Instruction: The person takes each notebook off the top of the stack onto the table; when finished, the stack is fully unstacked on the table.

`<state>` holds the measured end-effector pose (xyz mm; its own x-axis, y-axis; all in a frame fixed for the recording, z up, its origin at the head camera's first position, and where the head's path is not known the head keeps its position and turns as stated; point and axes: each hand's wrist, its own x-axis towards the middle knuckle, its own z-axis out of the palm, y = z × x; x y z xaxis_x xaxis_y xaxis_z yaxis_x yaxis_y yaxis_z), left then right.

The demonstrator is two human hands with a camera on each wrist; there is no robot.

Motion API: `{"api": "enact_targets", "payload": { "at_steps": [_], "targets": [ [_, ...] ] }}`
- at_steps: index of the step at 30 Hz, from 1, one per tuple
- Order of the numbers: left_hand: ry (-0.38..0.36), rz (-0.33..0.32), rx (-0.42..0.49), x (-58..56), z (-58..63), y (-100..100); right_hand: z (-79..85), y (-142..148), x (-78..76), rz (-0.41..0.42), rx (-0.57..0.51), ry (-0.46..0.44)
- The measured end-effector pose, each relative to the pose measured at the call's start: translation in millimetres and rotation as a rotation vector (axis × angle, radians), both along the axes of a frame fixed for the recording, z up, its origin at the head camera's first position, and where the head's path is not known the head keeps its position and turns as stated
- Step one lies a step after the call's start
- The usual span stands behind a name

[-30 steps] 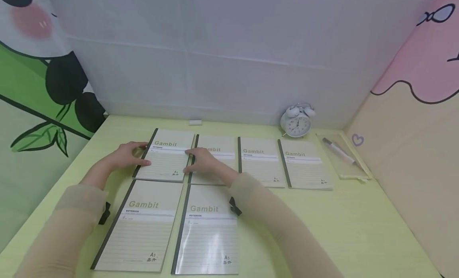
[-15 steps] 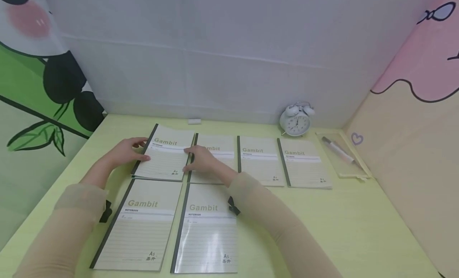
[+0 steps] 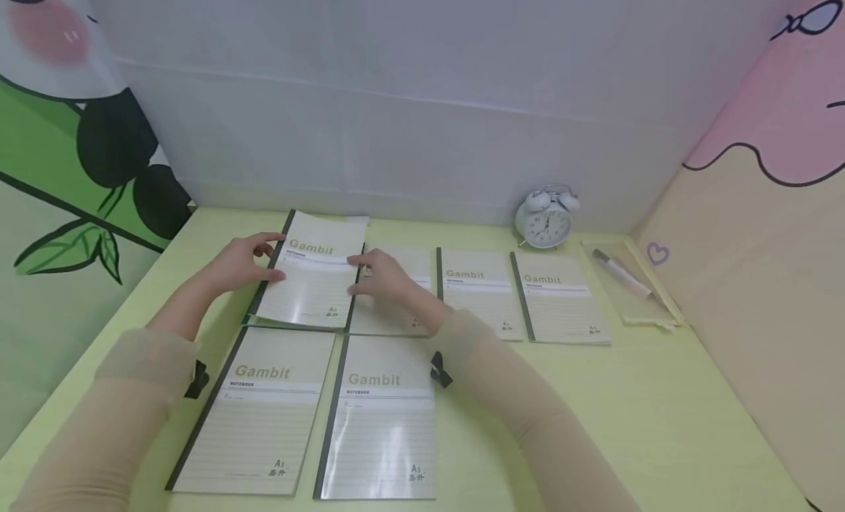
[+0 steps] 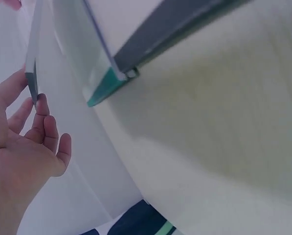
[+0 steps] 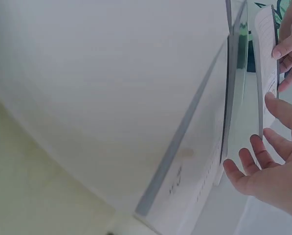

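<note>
At the back left of the table, a cream notebook point(image 3: 310, 277) with a dark spine is raised off the surface between both hands. My left hand point(image 3: 240, 264) pinches its spine edge, thumb on the cover. On the opposite edge, my right hand point(image 3: 391, 281) pinches it between thumb and fingers. The left wrist view shows the left hand point(image 4: 28, 142) at the lifted notebook's edge point(image 4: 32, 73). Below the raised notebook lies a flat thing with a green edge point(image 4: 106, 88), mostly hidden from the head camera. In the right wrist view, the right hand point(image 5: 278, 156) supports the notebook point(image 5: 266, 63).
Three more notebooks continue the back row, including one at the right end point(image 3: 561, 299). Two lie in front, a left one point(image 3: 254, 417) and a glossy right one point(image 3: 379, 424). An alarm clock point(image 3: 544, 220) stands behind. A mesh pouch point(image 3: 630, 321) holds a pen point(image 3: 620, 272).
Both hands have raised the back-left notebook from the table and moved it slightly away and to the right. A green edge has come into sight under it. The other notebooks stay put.
</note>
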<state>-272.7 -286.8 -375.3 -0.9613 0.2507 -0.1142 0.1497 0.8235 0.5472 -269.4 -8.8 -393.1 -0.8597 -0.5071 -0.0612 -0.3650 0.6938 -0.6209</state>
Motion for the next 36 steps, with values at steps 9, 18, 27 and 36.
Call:
{"api": "enact_targets", "payload": {
  "at_steps": [9,18,27,36],
  "targets": [
    [0.070,-0.018,0.024,4.9,23.2,22,16.2,25,0.9,-0.081,-0.149,-0.030],
    [0.147,-0.020,0.072,12.6,49.0,45,46.2,51,3.1,-0.087,-0.240,-0.024],
    [0.180,-0.045,0.077,19.8,72.4,72,65.2,82,7.2,-0.069,-0.267,0.002],
    [0.234,-0.129,0.126,31.4,85.9,105,87.8,125,18.7,-0.059,-0.241,-0.009]
  ]
}}
